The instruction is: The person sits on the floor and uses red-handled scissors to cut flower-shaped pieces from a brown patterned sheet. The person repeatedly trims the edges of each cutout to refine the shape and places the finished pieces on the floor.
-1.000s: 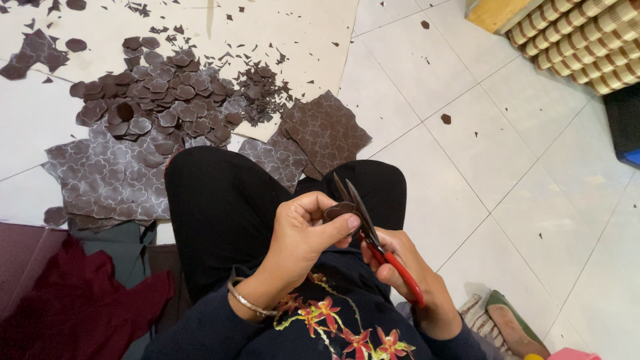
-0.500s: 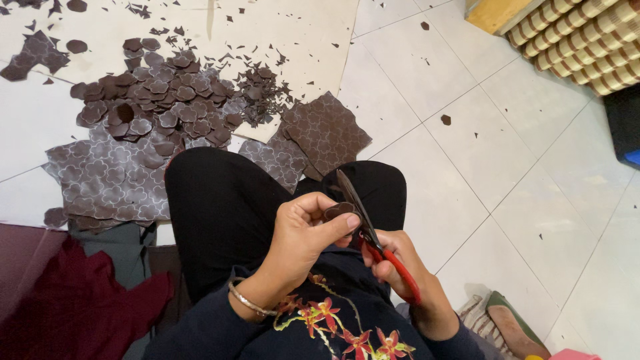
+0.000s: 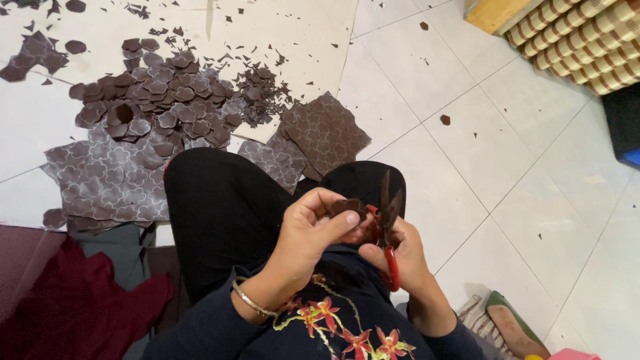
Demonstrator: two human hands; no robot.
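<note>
Stacked packs: rows of tan-and-cream striped rolls [image 3: 587,40] are seen at the top right corner, next to a yellow wooden block [image 3: 497,12]; no label can be made out.
Dark box: a black case with a blue edge [image 3: 627,127] is cut off by the right border.
Patterned sheets: brown sheets printed with pale flower outlines [image 3: 107,180] are laid flat on the white tiled floor [image 3: 520,167], beyond the knees; one more sheet [image 3: 327,133] is set at an angle to their right.
Cut-outs: a heap of brown flower-shaped pieces [image 3: 160,100] is piled on the sheets, small offcuts [image 3: 260,87] scattered beside it.
Workpiece: a small brown cut piece [image 3: 347,207] is held above the lap, between the two hands, touching both the fingers and the blades.
Left hand [image 3: 310,230]: closed around the piece, pinched by thumb and fingers; a thin bangle [image 3: 250,301] is worn at the wrist.
Right hand [image 3: 403,257]: wrapped around the red handles of the scissors [image 3: 387,223]; blades are slightly parted and pointed away from the body.
Cloth: a dark red fabric [image 3: 60,313] is bunched at the lower left.
Footwear: a green flat shoe [image 3: 513,323] is seen at the lower right.
</note>
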